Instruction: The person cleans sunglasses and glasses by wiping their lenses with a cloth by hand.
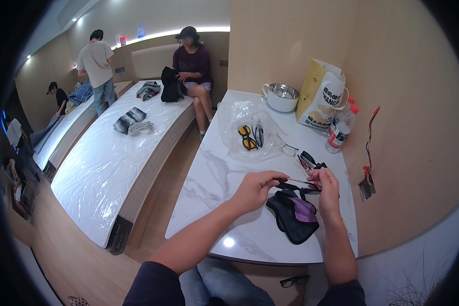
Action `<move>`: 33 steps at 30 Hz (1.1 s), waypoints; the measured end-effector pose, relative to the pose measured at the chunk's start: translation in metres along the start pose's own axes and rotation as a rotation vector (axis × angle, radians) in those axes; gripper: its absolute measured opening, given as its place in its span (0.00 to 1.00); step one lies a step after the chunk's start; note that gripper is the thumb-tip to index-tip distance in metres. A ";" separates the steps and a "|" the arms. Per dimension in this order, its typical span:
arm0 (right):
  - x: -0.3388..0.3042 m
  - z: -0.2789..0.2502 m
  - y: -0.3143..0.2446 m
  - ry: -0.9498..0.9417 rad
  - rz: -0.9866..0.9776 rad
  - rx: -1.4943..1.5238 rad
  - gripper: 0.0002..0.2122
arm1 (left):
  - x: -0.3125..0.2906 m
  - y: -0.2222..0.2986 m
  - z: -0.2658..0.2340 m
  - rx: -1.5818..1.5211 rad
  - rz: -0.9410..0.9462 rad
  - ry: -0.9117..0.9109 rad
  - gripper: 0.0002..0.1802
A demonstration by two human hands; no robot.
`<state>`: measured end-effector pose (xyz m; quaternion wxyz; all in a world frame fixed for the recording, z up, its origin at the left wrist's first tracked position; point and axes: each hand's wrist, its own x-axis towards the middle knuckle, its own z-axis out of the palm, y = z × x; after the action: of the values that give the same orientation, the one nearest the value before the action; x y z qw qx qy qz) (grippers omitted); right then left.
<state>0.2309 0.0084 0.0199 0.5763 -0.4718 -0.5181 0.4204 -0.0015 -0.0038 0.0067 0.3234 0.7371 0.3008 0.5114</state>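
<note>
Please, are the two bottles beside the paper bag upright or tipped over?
Upright: both bottles show their red caps on top, and the nearer one's base rests on the table.

Bedroom with wood-look floor, lit by an LED strip
Two mattresses are placed side by side, the nearer plastic-wrapped; a marble-patterned surface is set against beige walls.

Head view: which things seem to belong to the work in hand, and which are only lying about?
Seemingly in use: dark eyewear held by left hand and right hand; black-and-purple pouch near them.
Seemingly just lying about: white pot; paper bag; red-capped bottles.
</note>
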 end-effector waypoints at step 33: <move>-0.007 0.005 -0.003 -0.096 -0.136 -0.162 0.20 | 0.012 -0.053 -0.033 -0.732 -0.778 0.743 0.15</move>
<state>0.2253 0.0018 0.0216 0.5381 -0.4600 -0.6083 0.3589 -0.0351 0.0432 -0.0199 0.5898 0.1904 0.4440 0.6472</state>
